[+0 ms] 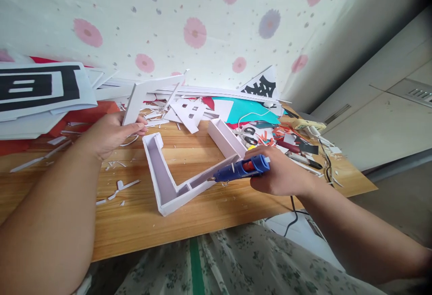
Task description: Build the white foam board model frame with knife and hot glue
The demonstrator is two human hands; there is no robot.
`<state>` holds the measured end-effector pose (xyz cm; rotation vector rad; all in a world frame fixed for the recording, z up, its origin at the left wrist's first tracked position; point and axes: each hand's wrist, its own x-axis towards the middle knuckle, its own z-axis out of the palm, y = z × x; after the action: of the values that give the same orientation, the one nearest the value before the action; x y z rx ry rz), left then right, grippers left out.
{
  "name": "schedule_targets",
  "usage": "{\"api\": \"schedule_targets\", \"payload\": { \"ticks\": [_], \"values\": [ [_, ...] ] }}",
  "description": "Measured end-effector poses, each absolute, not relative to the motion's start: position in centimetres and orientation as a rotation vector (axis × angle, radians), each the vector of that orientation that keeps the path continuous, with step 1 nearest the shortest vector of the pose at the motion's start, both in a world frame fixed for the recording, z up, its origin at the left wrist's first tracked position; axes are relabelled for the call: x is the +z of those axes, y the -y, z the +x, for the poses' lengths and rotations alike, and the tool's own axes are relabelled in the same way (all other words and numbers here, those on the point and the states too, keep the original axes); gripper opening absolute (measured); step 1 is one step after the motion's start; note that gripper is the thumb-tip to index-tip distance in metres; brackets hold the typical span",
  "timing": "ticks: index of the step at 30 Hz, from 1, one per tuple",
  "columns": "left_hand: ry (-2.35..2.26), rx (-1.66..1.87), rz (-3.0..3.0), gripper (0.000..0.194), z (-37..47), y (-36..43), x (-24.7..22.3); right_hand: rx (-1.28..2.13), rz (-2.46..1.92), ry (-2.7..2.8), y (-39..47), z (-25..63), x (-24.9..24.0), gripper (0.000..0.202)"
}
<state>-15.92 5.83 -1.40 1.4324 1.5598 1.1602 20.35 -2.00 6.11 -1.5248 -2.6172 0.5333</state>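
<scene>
In my right hand is a blue glue gun, its nozzle pointing left over the edge of a white foam-board frame. This frame lies on the table as an open U shape with raised walls and a hollow channel inside. My left hand pinches a thin white foam-board piece, angular in outline, raised above the table to the left of the frame. A gap separates that piece from the frame. My right fingers wrap around the gun's handle and partly hide it.
Paper with black lettering is stacked at left. Behind the frame lie white offcuts, a teal sheet and scissors. A power strip with cords sits at right. Scraps litter the wooden table.
</scene>
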Motion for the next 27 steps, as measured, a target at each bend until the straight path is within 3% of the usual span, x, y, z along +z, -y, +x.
{"api": "schedule_targets", "payload": {
  "ticks": [27],
  "values": [
    [-1.551,1.176,1.437,0.027,-15.8,-5.7,-1.8,0.576,-1.127,2.819,3.1,14.3,5.9,0.015]
  ]
}}
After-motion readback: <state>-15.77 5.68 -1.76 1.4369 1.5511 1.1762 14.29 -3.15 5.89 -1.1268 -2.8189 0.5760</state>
